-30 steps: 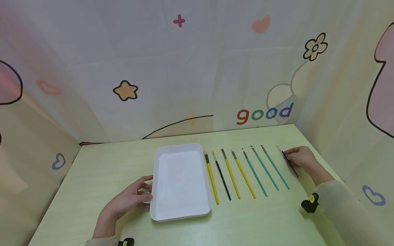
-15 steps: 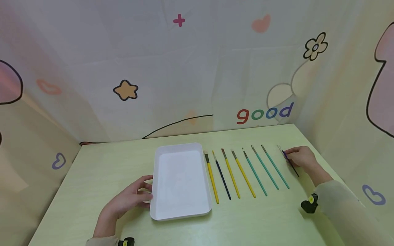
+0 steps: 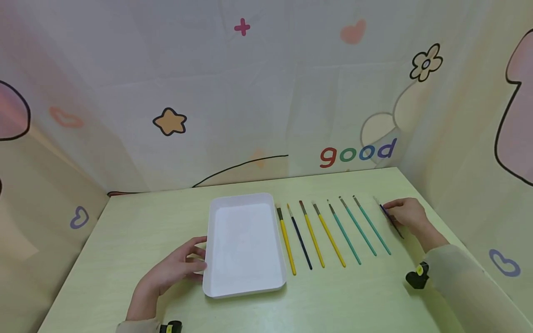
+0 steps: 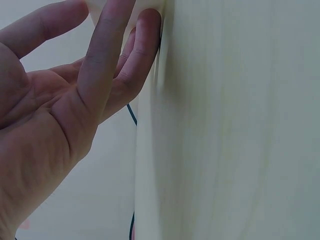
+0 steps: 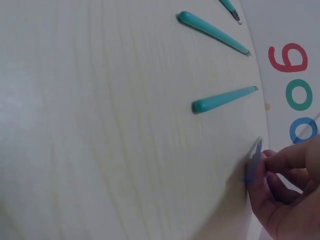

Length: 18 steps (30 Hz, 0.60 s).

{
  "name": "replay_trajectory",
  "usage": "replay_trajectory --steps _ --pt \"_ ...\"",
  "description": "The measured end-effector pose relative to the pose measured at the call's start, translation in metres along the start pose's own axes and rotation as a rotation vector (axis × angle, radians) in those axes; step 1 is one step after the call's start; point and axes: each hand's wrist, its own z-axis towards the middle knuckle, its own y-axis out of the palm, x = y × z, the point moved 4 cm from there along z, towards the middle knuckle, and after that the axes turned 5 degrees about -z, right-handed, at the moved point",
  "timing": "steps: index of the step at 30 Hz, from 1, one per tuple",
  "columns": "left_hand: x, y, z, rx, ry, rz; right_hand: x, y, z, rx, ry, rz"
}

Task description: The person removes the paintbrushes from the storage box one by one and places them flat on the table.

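Note:
A white tray [image 3: 245, 245] lies on the table, and my left hand [image 3: 172, 268] rests its fingertips against the tray's left side. In the left wrist view the left hand's fingers [image 4: 105, 55] are spread and loosely bent, reaching to the tray's edge at the top. At the right my right hand [image 3: 408, 213] pinches a thin paintbrush with a dark purple handle [image 3: 395, 225] and a pale tip. In the right wrist view the thumb and fingers [image 5: 262, 185] of that hand hold this brush, whose handle there looks blurred.
Between tray and right hand lies a row of paintbrushes: yellow ones [image 3: 313, 238], a dark-blue one [image 3: 301, 245] and teal ones [image 3: 372, 226]. The pale table [image 3: 333, 305] ends at a printed cloth [image 3: 250, 101] behind, with cloth at both sides.
The purple brush has tilted slightly in my right hand's pinch, its lower end shifting a little. My left hand, the tray and the row of brushes have stayed in place.

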Motion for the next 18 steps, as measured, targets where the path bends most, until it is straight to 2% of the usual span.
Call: replay_trajectory --steps 7,18 --pt "0.0004 -0.0008 0.0001 0.002 -0.004 0.003 -0.0012 0.0025 -0.0011 0.005 0.041 0.034" --pt "-0.0013 -0.0007 -0.0005 0.004 -0.005 0.004 -0.0067 0.0041 -0.0070 -0.008 0.010 -0.004"
